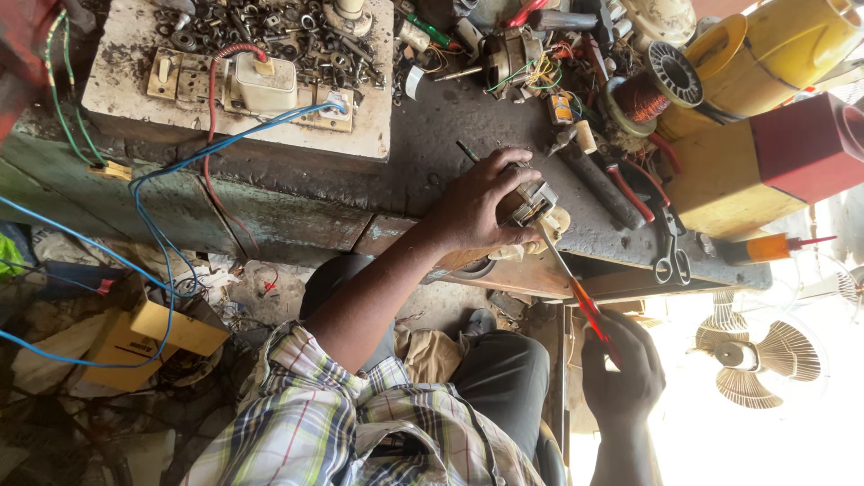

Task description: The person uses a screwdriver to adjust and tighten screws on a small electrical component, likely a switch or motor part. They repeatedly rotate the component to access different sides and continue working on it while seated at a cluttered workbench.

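Clamping a small motor (531, 202) against the counter (405, 171) edge, the left hand (472, 207) has its grip closed around it; the right hand (621, 360), below the motor, grips a red-handled screwdriver (576, 292) whose tip reaches the motor.

Scissors (672, 256), copper coil (641, 97), blue wire (148, 261)

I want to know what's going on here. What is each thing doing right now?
Left hand: gripping the motor.
Motor: held on the bench edge.
Right hand: closed on the screwdriver.
Screwdriver: tip at the motor.
Scissors: lying shut on the bench.
Fan: uncaged, on the floor.
Blue wire: hanging loose.
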